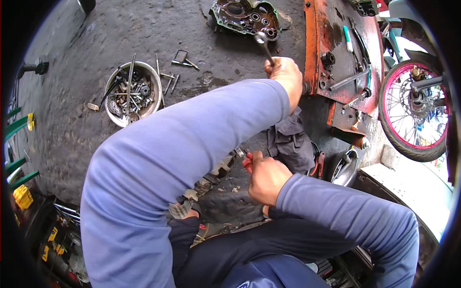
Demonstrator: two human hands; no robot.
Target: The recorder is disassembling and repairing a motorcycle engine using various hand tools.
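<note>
A: Start at the left; what lies there?

B: A metal bowl (157, 81) heaped with small parts; thin loose rods (175, 83) lie just beside it; farther right, partly hidden by the left sleeve (177, 125), is a grimy metal part (224, 165); beyond the sleeve, at the top, sits an open engine casing (244, 18).

A: And the hands?

B: The right hand (270, 179), low in the middle, pinches a small red piece (247, 163) between thumb and fingers; a shiny metal tip (239, 152) shows just beyond, though I cannot tell whether the two are joined; the left hand (285, 77), higher up, is closed round the lower end of a spanner (265, 49), whose head overlaps the casing's near edge in view; whether they touch, I cannot tell.

A: How would the spanner handle?

B: Stiff and fairly heavy for its size, I'd judge, perhaps slippery if oily; best gripped by the shank, clear of the head; the red piece looks light, so a fingertip pinch should do.

A: Farther right?

B: A crumpled dark cloth (292, 144), soft; then a red worktop (331, 36) with tools; last, a pink-rimmed wheel (387, 102).
</note>
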